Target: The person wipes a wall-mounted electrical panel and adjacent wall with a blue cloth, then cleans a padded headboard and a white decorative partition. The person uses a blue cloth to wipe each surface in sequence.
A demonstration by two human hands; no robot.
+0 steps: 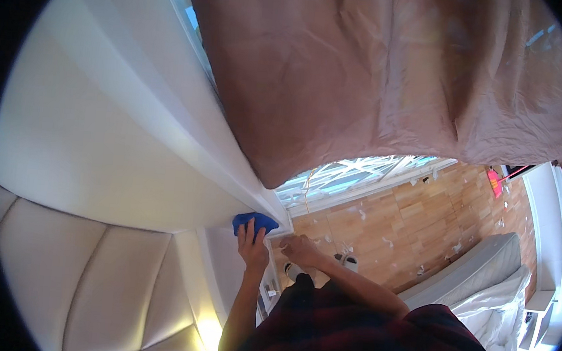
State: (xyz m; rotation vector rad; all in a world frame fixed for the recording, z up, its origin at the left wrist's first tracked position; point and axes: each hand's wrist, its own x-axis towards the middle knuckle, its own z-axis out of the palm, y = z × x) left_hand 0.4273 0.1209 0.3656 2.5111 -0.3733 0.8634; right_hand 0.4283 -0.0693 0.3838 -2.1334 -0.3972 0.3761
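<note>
A blue cloth [251, 223] is pressed to the pale wall [117, 156] near its corner by the window. My left hand [253, 244] lies over this cloth, fingers bent onto it and holding it. Just to the right, my right hand [299, 250] hangs in front of my body with its fingers curled in. Its palm is turned away, so whatever it may hold is hidden. The cloth does not reach my right hand.
A brown curtain [368, 70] hangs before the window [360, 172]. White scraps litter the wooden floor [390, 217]. A padded headboard [114, 281] stands at left, a mattress [468, 266] with plastic sheeting at right. A red dustpan [495, 184] lies at the far right.
</note>
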